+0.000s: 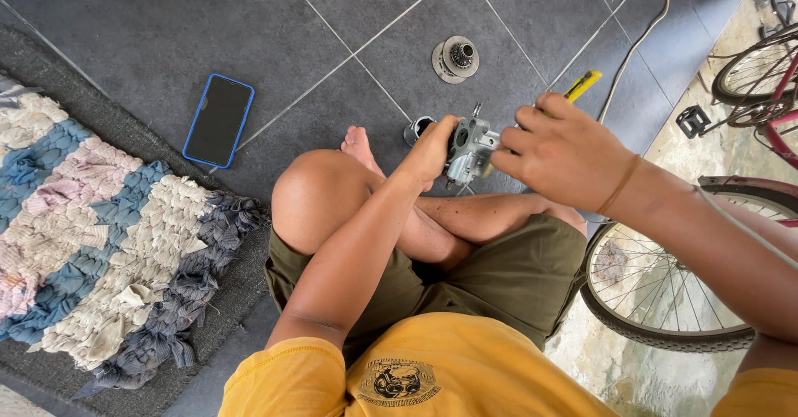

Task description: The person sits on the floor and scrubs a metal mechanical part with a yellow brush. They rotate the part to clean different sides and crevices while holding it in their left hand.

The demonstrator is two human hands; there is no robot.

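Your left hand [431, 149] wraps its fingers tight around a small grey metal part [470, 149], held above your crossed legs. Your right hand [559, 152] curls closed on a yellow tool [582, 85] and touches the part at its 3 o'clock side. The part looks bumpy and shiny. A round metal gear [455, 58] lies on the floor at 12 o'clock.

A: The part [470, 149] at centre looks like dull grey cast metal; the tool handle [582, 85] is glossy yellow plastic.

B: Matt dark floor tiles [332, 18] above; at left, a rough rag-cloth rug [91, 242].
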